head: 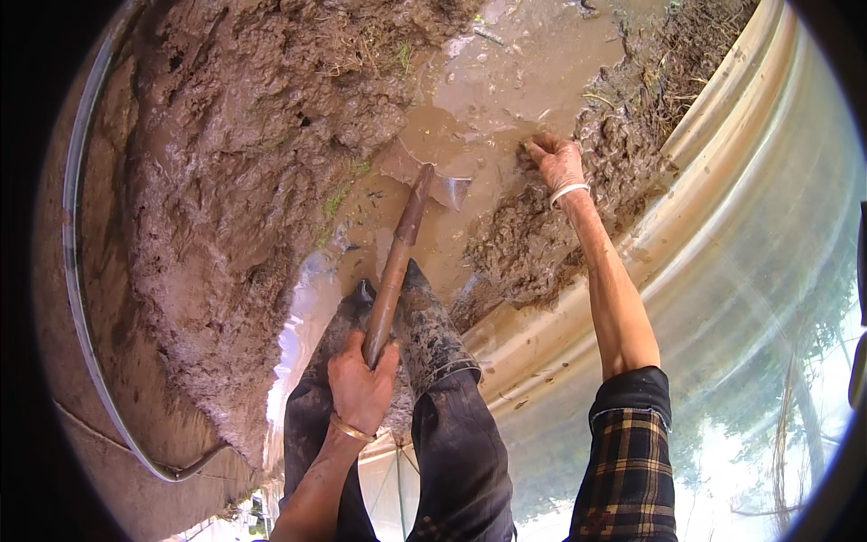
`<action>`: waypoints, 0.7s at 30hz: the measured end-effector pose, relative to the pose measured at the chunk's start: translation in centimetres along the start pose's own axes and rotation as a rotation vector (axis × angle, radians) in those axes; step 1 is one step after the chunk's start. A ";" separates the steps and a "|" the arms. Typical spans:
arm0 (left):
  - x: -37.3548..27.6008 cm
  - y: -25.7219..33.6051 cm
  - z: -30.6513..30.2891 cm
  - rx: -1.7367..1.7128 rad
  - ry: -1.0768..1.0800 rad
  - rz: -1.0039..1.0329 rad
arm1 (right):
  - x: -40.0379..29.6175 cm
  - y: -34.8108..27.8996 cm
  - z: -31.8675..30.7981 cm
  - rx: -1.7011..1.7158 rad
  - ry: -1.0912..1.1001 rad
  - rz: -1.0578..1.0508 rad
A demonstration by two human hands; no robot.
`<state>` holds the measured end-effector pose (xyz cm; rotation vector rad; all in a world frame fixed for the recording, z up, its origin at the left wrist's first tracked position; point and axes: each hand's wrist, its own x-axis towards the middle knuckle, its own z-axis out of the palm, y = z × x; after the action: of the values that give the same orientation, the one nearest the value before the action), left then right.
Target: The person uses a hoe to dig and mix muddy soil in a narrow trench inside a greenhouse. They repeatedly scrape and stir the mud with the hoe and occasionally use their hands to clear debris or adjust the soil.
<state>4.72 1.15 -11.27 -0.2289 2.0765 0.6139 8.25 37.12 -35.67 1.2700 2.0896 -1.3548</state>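
Observation:
My left hand (362, 386) is closed around the wooden handle (386, 298) of a shovel, between my knees. The shovel's metal blade (450, 190) lies partly under brown muddy water (440, 132), ahead of my boots. Out to the right, my right hand (559, 162) reaches down to the edge of a wet mud bank (528, 237). Its fingers are curled against a dark clump of mud (525, 159); whether they grip it cannot be made out. A white bangle (569, 193) circles the right wrist, and a gold-coloured one (352, 430) the left.
My muddy rubber boots (433, 325) stand at the channel's near end. A high mud bank (223, 203) rises on the left, with a curved metal pipe (71, 257) beyond it. Translucent plastic sheeting (704, 271) runs along the right side, and plant debris (684, 61) covers the upper right bank.

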 end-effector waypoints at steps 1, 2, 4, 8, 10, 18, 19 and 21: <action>0.2 0.0 0.2 0.000 -0.022 0.006 | 1.0 3.5 -1.1 0.148 0.036 0.133; 0.2 -0.6 -0.1 0.012 -0.007 -0.018 | 0.3 1.7 -0.2 0.456 -0.022 0.284; 0.2 0.2 -0.3 0.001 -0.024 -0.065 | 0.0 2.7 -0.3 0.323 0.052 0.270; -0.2 -0.9 -0.1 0.049 0.012 -0.029 | -1.9 -2.1 1.9 -0.167 0.165 -0.161; -0.3 -0.5 -0.1 0.034 0.006 -0.059 | -2.0 -5.3 2.4 -0.333 0.080 -0.296; -0.1 -0.6 0.5 -0.011 0.011 -0.053 | -7.8 -0.7 6.4 -0.988 -0.168 -0.510; -0.2 -0.7 0.4 -0.005 0.002 -0.065 | -8.3 -0.4 5.0 -0.956 -0.243 -0.514; -0.1 -0.4 0.2 0.000 -0.016 -0.088 | -9.0 0.2 2.6 -0.870 -0.176 -0.560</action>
<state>5.10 0.90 -11.42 -0.3127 2.0396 0.5609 12.85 30.48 -30.88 0.2125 2.5360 -0.5147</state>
